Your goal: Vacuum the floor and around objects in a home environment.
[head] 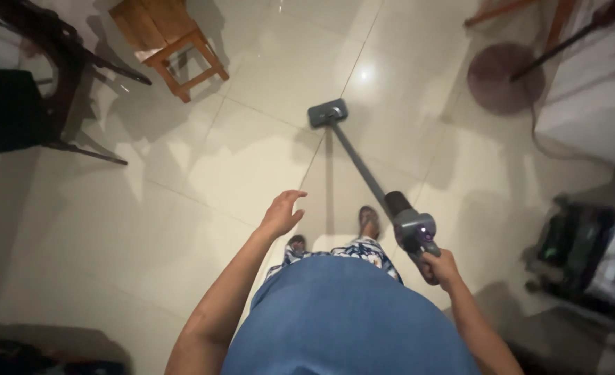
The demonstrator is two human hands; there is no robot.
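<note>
Nearest, the right hand (441,269) is wrapped around the grip of a grey stick vacuum (413,229), just beside the person's blue top. The left hand (280,214) hangs free over the floor with fingers loosely spread, holding nothing. From the motor body the vacuum's long axis runs up and to the left, away from the person, its tube slanting down to the cleaning head (328,113), which rests flat on the glossy tiled floor (182,208). Farther off stands a wooden stool (168,42).
</note>
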